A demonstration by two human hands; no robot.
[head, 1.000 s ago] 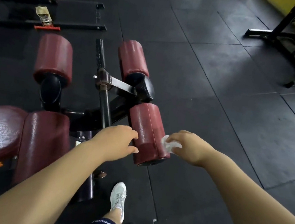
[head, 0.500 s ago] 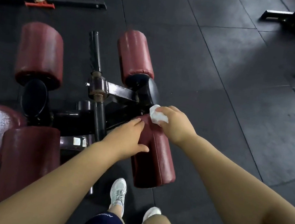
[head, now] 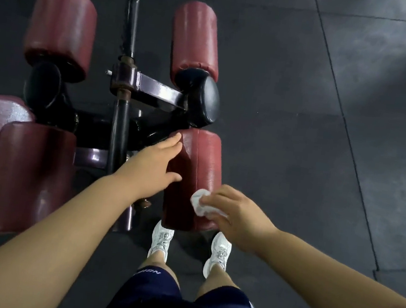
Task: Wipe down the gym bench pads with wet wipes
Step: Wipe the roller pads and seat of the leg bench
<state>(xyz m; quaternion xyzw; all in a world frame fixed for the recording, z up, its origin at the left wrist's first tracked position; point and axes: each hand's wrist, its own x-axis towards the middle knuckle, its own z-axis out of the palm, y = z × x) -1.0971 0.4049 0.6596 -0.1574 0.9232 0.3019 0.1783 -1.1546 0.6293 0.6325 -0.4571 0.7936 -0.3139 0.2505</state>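
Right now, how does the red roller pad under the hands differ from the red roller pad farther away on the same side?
The near roller pad has both hands on it: the left hand rests on its side, and the right hand presses a white wipe on it. The far roller pad is untouched. The near one lies before the black end cap, the far one beyond it. Both are dark red padded cylinders.

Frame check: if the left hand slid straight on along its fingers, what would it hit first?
Probably the black end cap just past the near roller pad the left hand presses; depth is unclear, so it might pass over it.
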